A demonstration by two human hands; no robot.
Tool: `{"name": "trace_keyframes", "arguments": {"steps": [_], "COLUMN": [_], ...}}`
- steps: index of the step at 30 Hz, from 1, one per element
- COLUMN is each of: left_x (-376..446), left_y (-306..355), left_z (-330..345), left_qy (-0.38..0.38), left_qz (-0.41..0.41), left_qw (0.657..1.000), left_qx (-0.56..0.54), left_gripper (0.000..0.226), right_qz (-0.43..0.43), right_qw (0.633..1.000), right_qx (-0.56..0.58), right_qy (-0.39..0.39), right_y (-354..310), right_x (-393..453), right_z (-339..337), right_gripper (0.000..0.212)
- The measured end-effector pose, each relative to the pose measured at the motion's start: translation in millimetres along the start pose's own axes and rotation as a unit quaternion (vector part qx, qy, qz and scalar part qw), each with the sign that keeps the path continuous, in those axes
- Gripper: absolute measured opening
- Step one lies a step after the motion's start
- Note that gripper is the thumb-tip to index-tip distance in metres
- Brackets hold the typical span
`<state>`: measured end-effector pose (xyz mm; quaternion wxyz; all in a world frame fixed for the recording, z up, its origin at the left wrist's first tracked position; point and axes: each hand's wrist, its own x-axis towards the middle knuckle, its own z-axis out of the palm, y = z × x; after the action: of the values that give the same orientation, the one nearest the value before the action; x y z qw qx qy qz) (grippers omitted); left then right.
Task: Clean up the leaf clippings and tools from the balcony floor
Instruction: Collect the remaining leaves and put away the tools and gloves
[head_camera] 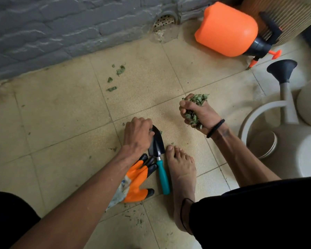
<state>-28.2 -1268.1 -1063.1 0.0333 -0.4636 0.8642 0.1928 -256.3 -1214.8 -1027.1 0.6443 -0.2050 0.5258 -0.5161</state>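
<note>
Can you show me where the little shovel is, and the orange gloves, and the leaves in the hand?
shovel [157, 143], head view, black blade.
orange gloves [136, 182], head view, orange palm.
leaves [198, 99], head view, top of bunch.

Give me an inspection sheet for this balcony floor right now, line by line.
Surface: beige tiled floor, leaf bits scattered.
Job's things: loose clippings near the wall; trowel and orange gloves lying by the bare foot.
Clutter: orange sprayer, white watering can.
Grippers: left hand on the trowel blade; right hand holds a bunch of clippings.
Cables: nothing seen.
Surroundings: grey brick wall, floor drain.
</note>
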Motion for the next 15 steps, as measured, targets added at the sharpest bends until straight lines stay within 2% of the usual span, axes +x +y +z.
{"name": "trace_keyframes", "arguments": {"steps": [2,4,7,9,11,13,15], "left_x": [1,4,10,11,11,10,8], "left_y": [6,11,11,6,-2,-7,-7], "left_z": [4,7,4,1,-3,-6,-9], "left_qy": [0.021,0.009,0.018,0.005,-0.017,-0.035,-0.081], "left_qz": [0.066,0.110,0.054,0.026,0.008,0.007,0.047], "left_qw": [0.996,0.994,0.995,0.994,0.998,0.999,0.993], "left_qx": [-0.051,-0.023,0.085,0.108,0.066,-0.021,-0.073], "left_gripper": [0.024,0.022,0.039,0.040,0.033,0.022,0.029], "right_qz": [-0.016,-0.024,-0.035,-0.041,-0.044,-0.044,-0.046], "right_qw": [0.998,0.994,0.994,0.994,0.995,0.995,0.995], "right_qx": [-0.068,-0.102,-0.101,-0.095,-0.088,-0.084,-0.083], "right_qy": [0.000,0.003,0.011,0.020,0.020,0.018,0.019], "right_y": [-4,-8,-14,-16,-18,-18,-17], "right_x": [-7,-12,-16,-17,-17,-16,-16], "right_z": [1,2,4,4,4,5,6], "right_gripper": [0.020,0.019,0.024,0.026,0.025,0.023,0.023]}}
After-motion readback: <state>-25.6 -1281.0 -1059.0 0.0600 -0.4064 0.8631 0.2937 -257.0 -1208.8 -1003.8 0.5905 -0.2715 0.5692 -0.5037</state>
